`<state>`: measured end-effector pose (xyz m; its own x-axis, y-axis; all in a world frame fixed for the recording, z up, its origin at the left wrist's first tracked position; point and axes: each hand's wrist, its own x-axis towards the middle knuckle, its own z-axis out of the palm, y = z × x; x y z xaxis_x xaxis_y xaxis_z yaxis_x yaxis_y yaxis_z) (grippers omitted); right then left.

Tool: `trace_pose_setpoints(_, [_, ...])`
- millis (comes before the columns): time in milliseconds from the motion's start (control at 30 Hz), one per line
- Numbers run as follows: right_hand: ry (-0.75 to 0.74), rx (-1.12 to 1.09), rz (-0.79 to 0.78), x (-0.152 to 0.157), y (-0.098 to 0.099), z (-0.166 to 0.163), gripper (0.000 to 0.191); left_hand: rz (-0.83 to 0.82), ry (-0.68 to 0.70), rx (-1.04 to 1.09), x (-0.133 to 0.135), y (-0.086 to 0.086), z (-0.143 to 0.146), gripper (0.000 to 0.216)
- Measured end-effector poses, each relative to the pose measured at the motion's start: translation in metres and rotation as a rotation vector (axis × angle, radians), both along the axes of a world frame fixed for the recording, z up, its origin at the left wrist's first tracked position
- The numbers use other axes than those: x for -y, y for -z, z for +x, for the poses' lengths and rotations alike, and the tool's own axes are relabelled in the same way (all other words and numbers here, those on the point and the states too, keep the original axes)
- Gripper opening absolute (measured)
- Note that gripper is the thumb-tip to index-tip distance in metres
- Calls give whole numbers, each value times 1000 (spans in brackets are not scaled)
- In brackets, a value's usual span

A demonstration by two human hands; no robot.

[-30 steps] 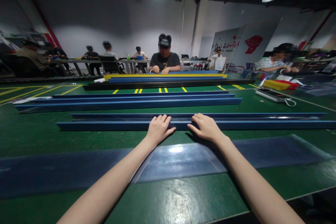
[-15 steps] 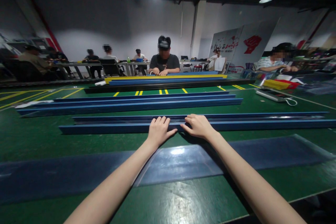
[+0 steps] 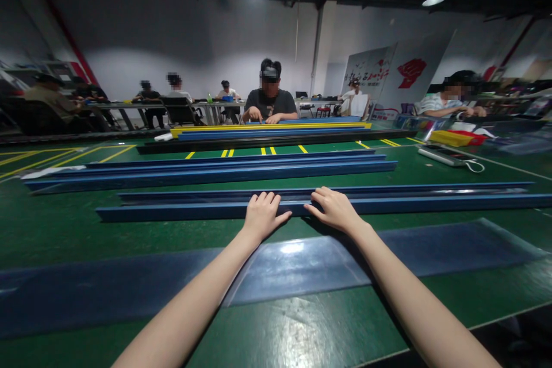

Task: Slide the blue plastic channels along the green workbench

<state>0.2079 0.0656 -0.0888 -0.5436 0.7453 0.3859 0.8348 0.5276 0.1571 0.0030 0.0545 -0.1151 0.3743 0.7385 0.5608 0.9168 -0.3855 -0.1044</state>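
A long blue channel strip (image 3: 181, 211) with two raised side walls lies across the table before me. My left hand (image 3: 262, 216) grips its near wall, fingers curled over the top and thumb along the front. A short way to the right, my right hand (image 3: 335, 209) holds the same strip, fingers bent inside the channel and thumb at the near wall. The fingertips of both hands are partly hidden in the channel. Under my forearms a clear plastic sheet (image 3: 297, 267) lies flat, long and narrow.
Beyond lie more blue channel strips (image 3: 215, 175), a black strip (image 3: 241, 144) and a yellow strip (image 3: 280, 126) on the green table (image 3: 276, 336). A phone-like device (image 3: 448, 156) with a white cable is at right, near a yellow tray (image 3: 451, 137). A co-worker (image 3: 270, 104) sits opposite.
My right hand has slid a little to the right along the blue channel strip, widening the gap between my hands. The left hand stays in nearly the same place on it.
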Motion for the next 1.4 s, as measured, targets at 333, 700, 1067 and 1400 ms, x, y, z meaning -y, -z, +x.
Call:
trace_pose_setpoints(333, [-54, 8, 72, 0, 3, -4, 27, 0, 7, -2, -1, 1, 0, 35])
trace_pose_setpoints(700, [-44, -32, 73, 0, 3, -2, 23, 18, 1, -22, -1, 2, 0, 35])
trace_pose_setpoints(1067, [-64, -48, 44, 1, 7, -10, 21, 48, -6, -45, -1, 1, 0, 34])
trace_pose_setpoints(1400, [-72, -73, 66, 0, 12, -12, 19, 52, -15, -51, -2, 2, 0, 36])
